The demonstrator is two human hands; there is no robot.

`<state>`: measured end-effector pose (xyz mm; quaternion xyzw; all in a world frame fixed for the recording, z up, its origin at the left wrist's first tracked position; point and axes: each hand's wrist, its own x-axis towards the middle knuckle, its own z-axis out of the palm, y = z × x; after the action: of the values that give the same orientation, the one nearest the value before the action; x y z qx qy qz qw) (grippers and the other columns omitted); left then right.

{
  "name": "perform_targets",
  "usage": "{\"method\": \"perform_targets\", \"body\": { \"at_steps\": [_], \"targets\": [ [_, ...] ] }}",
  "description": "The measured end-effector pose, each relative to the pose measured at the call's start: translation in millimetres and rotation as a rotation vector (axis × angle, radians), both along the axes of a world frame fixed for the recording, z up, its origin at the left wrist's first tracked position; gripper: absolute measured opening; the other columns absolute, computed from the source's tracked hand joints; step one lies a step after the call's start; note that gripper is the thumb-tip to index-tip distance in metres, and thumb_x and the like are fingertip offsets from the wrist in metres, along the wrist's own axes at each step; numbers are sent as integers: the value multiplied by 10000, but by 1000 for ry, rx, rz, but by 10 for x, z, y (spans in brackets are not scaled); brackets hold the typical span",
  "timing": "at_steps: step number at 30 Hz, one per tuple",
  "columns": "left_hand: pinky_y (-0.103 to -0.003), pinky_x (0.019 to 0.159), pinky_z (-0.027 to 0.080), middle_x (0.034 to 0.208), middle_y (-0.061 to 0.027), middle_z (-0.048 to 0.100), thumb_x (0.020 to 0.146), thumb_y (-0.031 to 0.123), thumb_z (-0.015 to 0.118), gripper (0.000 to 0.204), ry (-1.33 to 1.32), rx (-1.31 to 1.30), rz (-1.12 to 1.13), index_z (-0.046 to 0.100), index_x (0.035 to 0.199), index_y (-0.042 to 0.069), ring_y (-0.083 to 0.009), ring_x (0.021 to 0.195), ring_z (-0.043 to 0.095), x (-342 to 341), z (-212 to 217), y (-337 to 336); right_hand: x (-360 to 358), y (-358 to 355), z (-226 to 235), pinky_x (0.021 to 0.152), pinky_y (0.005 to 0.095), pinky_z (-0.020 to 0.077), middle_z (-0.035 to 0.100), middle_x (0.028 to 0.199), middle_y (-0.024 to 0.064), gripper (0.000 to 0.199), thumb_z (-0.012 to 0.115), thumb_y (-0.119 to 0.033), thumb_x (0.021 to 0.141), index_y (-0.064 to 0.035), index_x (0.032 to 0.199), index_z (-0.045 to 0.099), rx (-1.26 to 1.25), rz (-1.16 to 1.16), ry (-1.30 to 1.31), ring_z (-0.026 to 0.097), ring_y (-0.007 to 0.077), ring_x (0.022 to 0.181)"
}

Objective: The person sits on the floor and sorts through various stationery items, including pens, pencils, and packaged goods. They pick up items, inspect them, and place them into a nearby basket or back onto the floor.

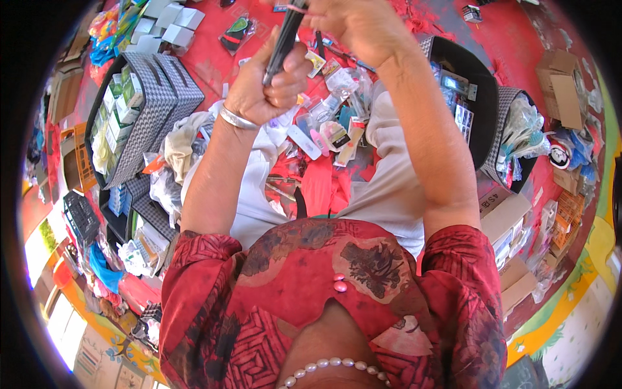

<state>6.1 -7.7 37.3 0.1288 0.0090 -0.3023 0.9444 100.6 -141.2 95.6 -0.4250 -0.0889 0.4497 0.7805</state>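
Note:
My left hand [272,84] is wrapped round a bundle of long, thin black sticks [285,44], held upright and slightly tilted; their exact kind I cannot make out. Close by its upper end is my right hand [363,26], somewhat smeared by motion, its fingers drawn in on a thin pinkish band [306,10] that runs to the bundle. The picture's top edge cuts off part of the bundle and the fingers. Under both hands, between my knees, lies a pile of small packaged goods [337,123], among them a pale flat packet [304,142].
To my left stands a houndstooth fabric bin [155,84] holding green-and-white boxes. A black-lined bin [483,110] with packets is at my right, another bin [515,139] with plastic bags beyond it. White boxes [170,24] are stacked far left; cardboard boxes [562,84] lie far right.

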Motion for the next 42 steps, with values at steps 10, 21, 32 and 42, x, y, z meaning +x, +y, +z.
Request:
{"method": "perform_targets", "body": {
  "at_steps": [10, 21, 32, 42],
  "targets": [
    [-417, 907, 438, 1098, -171, 555, 881, 364, 423, 448, 92, -77, 388, 511, 1086, -24, -296, 1025, 537, -43, -183, -19, -128, 176, -314, 541, 282, 442, 610, 605, 97, 255, 694, -212, 625, 26, 685, 622, -88, -381, -483, 557, 147, 556],
    [-289, 740, 481, 901, -63, 596, 826, 204, 543, 195, 475, 109, 657, 547, 954, 56, -155, 752, 567, -35, -270, -203, -310, 182, -411, 511, 313, 414, 588, 641, 140, 255, 588, -255, 769, -1, 752, 611, -431, -255, -901, 543, 180, 549],
    [-275, 824, 476, 1022, -59, 567, 911, 101, 291, 317, 380, -89, 765, 581, 1039, 101, -135, 923, 555, -57, -217, -184, -471, 342, -491, 682, 254, 456, 641, 825, 83, 145, 489, -116, 876, 10, 885, 560, -329, -170, -939, 595, 135, 741],
    [-311, 819, 358, 862, 36, 607, 792, 524, 533, 420, 147, 615, 478, 622, 890, 125, -124, 894, 520, -79, -58, 259, -179, 127, -224, 514, 267, 418, 509, 581, 45, 235, 519, -240, 853, -10, 826, 562, -535, -23, -546, 491, 134, 522]
  ]
}}
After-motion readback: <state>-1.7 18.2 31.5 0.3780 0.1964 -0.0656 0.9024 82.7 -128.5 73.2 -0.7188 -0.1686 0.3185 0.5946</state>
